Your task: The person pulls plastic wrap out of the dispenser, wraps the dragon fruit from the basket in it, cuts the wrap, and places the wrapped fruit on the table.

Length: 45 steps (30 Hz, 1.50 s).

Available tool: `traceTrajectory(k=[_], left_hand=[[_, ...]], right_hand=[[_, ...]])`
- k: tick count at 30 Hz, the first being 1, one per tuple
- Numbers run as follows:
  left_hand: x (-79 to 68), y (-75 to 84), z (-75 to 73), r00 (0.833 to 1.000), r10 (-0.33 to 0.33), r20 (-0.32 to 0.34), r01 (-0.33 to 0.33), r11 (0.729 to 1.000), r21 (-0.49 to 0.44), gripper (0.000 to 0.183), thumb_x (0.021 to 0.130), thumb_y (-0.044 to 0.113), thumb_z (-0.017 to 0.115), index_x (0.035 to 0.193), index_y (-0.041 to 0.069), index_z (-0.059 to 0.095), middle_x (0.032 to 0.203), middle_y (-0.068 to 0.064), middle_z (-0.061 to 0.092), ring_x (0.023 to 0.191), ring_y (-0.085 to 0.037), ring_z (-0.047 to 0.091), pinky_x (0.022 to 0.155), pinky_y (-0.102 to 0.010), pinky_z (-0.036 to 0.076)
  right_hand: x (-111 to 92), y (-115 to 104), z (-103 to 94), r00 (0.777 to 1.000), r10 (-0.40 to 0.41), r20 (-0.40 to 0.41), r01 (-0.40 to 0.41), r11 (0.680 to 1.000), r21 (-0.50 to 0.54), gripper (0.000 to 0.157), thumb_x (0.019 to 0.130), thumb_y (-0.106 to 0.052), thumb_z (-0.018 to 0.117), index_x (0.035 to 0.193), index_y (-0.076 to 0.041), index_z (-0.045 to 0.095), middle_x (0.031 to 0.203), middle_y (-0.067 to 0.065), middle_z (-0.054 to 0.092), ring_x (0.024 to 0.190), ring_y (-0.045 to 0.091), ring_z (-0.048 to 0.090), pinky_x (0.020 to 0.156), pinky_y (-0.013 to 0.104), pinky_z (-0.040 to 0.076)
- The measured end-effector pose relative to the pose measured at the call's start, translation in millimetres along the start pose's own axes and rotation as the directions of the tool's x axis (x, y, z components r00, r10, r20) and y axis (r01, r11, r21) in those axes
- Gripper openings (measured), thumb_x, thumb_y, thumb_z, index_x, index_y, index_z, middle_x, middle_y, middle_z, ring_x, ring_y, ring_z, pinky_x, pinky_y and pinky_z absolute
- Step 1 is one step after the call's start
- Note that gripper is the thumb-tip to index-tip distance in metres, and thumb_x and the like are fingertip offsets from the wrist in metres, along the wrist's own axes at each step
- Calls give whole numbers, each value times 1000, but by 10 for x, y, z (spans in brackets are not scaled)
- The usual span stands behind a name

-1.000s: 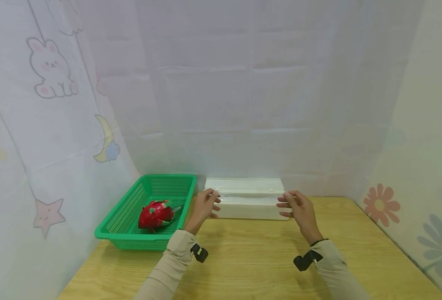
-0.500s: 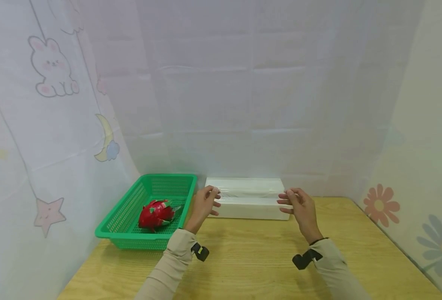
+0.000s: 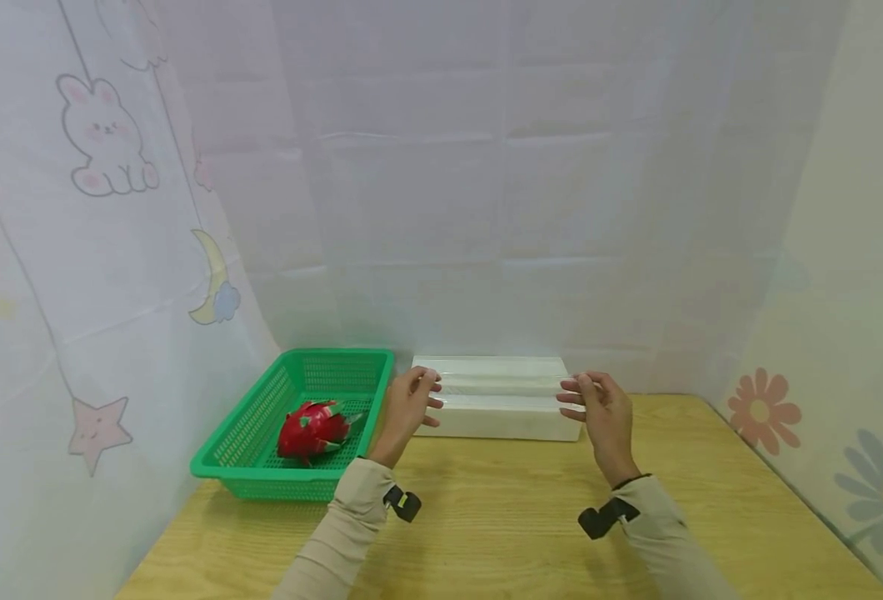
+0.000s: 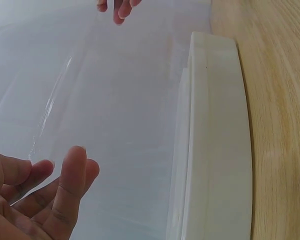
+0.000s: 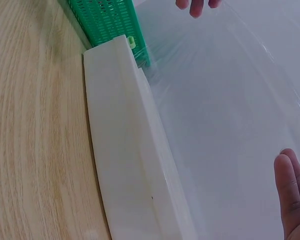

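A sheet of clear cling film rises from a long white cling film dispenser at the back of the table. My left hand pinches the sheet's free edge near its left corner, between thumb and forefinger, the other fingers spread behind it. At the other corner my right hand pinches the same edge. Both hands are raised in front of the dispenser, and the film is stretched between them. In the left wrist view the dispenser's pale front wall stands on the wood, with the film coming off its top.
Left of the dispenser stands a green plastic basket holding a red dragon fruit. White printed cloth hangs behind and on both sides. The wooden table extends in front of the dispenser.
Both hands have risen slightly, lifting the film's edge higher above the dispenser. The right hand has also shifted a little to the right. Basket and dragon fruit stay put.
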<state>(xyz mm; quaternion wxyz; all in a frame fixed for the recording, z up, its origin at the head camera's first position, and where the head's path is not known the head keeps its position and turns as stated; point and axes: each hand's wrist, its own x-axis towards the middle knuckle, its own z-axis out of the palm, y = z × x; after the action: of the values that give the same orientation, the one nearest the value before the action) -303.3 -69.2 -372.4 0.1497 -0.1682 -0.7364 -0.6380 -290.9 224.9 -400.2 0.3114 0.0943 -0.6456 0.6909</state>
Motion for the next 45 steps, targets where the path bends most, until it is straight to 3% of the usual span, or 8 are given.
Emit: traceTrajectory(k=[4, 8, 15, 19, 26, 35, 45], left_hand=[[-4, 20, -10, 1000, -10, -15, 10, 1000, -4, 27, 107, 21, 50, 108, 0, 66, 104, -27, 65, 85, -44, 69, 52, -38, 58], [8, 31, -13, 1000, -18, -17, 18, 1000, -5, 30, 107, 24, 50, 111, 0, 66, 107, -26, 65, 87, -44, 69, 53, -40, 58], [44, 94, -34, 1000, -28, -4, 28, 1000, -13, 29, 108, 18, 47, 116, -3, 65, 108, -24, 65, 88, -42, 69, 58, -49, 59], [28, 128, -46, 1000, -11, 2, 11, 1000, -22, 28, 108, 21, 48, 114, 1, 66, 108, -21, 65, 87, -37, 70, 57, -43, 59], [-124, 528, -69, 999, 36, -6, -36, 999, -33, 26, 107, 11, 47, 111, -7, 65, 105, -24, 65, 84, -40, 70, 60, -53, 58], [-136, 589, -83, 998, 53, -30, -55, 997, -51, 25, 106, 7, 48, 110, -10, 65, 104, -28, 66, 84, -49, 68, 57, -53, 57], [-168, 704, -81, 998, 65, -27, -66, 997, -46, 25, 106, 8, 49, 112, -10, 65, 106, -29, 67, 83, -47, 69, 57, -54, 57]], right_hand=[[-15, -21, 20, 1000, -10, -3, 10, 1000, 11, 32, 104, -18, 54, 114, 12, 58, 106, 33, 67, 78, 19, 74, 63, 34, 59], [-14, -47, 28, 1000, -28, -9, 28, 1000, 13, 29, 104, -18, 54, 113, 9, 60, 106, 33, 68, 77, 19, 74, 62, 33, 59], [18, -108, 20, 998, -66, 6, 66, 997, 38, 28, 104, -16, 54, 114, 10, 61, 108, 33, 67, 78, 20, 74, 62, 33, 59], [17, -136, 14, 996, -86, 13, 85, 996, 17, 32, 104, -19, 54, 115, 10, 60, 107, 30, 68, 79, 20, 74, 63, 33, 59], [21, -166, 18, 995, -103, 5, 103, 995, 18, 31, 104, -19, 54, 115, 9, 61, 107, 28, 69, 79, 20, 74, 63, 32, 59], [14, -245, 31, 991, -133, 10, 132, 990, 42, 28, 103, -14, 55, 113, 11, 61, 106, 29, 69, 79, 23, 74, 63, 32, 59], [11, -336, 3, 993, -122, -2, 122, 992, 25, 28, 103, -17, 56, 112, 9, 62, 105, 24, 70, 78, 24, 74, 63, 33, 59]])
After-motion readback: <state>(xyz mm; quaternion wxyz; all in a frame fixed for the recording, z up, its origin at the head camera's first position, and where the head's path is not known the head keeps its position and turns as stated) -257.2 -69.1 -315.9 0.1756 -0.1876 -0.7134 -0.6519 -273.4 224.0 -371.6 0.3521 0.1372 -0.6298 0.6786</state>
